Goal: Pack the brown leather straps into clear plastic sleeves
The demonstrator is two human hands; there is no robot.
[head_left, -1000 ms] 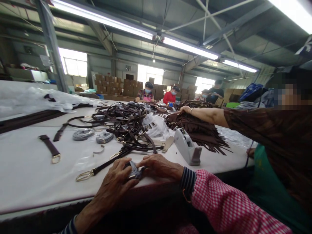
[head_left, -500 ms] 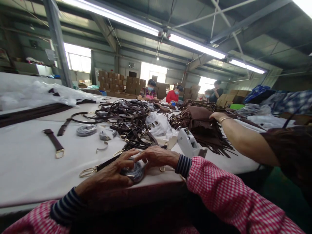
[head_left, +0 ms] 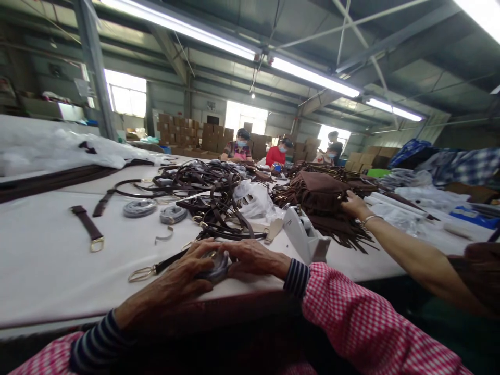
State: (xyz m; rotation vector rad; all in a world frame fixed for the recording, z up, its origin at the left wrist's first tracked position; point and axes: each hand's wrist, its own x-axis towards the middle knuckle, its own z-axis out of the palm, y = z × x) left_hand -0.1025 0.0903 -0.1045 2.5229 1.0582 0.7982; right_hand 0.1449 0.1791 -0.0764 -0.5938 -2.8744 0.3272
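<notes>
At the table's near edge, a coiled strap in greyish film (head_left: 219, 270) lies between my two hands. My left hand (head_left: 177, 273) curls round its left side, thumb at the near edge and fingers over the top. From the right, my right hand (head_left: 255, 259) presses bent fingers against the coil; part of it is hidden beneath them. A dark strap with a gold clasp (head_left: 142, 273) sticks out behind my left hand. Farther back are two more wrapped coils, one round (head_left: 139, 208) and one smaller (head_left: 173, 213), and a curved grey strip (head_left: 164, 235).
A heap of dark straps (head_left: 219, 192) fills the table's middle. A white tape dispenser (head_left: 299, 232) stands right of my hands. A co-worker's hand (head_left: 357, 205) touches a brown fringed bag (head_left: 320, 187). A short buckled strap (head_left: 88, 229) lies left.
My hands have closed in over the coil, covering more of it. The co-worker's arm at the right has shifted, with the hand still at the fringed bag.
</notes>
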